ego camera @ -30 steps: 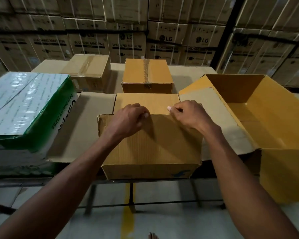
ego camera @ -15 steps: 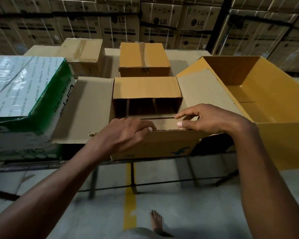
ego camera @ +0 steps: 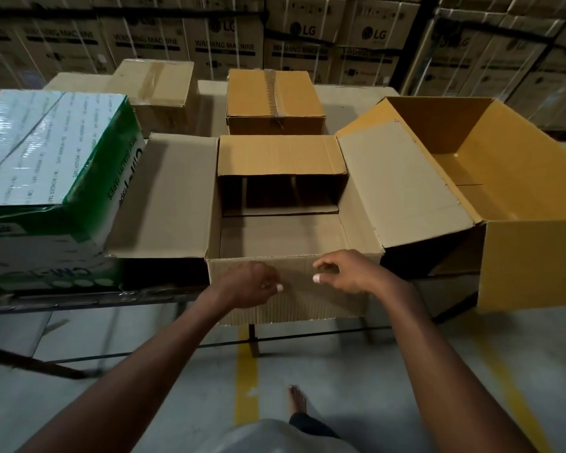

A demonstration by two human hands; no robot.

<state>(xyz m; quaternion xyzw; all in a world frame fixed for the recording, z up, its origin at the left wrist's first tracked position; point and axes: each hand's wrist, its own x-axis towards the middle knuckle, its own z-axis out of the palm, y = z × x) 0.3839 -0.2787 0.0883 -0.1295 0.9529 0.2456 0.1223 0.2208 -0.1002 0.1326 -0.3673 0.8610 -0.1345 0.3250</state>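
Note:
A brown cardboard box [ego camera: 275,237] stands open at the table's near edge, and I see nothing inside it. Its left flap [ego camera: 164,197] and right flap [ego camera: 399,184] lie spread outward. The far flap [ego camera: 278,155] leans over the opening. The near flap [ego camera: 307,302] hangs down over the table edge. My left hand [ego camera: 249,286] is in front of that flap with curled fingers and thumb against them, and nothing shows in its grip. My right hand [ego camera: 347,273] hovers beside it, thumb and forefinger apart, holding nothing.
A green and white carton [ego camera: 46,152] sits at the left. Two taped boxes [ego camera: 272,99] [ego camera: 157,83] stand behind. A large open yellow box [ego camera: 520,243] is at the right. Stacked LG cartons [ego camera: 301,31] form the back wall. My bare foot [ego camera: 296,398] is on the floor below.
The near flap, held shut over the box a second ago, has been pulled toward me and folded down. Both hands have let go of its edge. The box now stands open.

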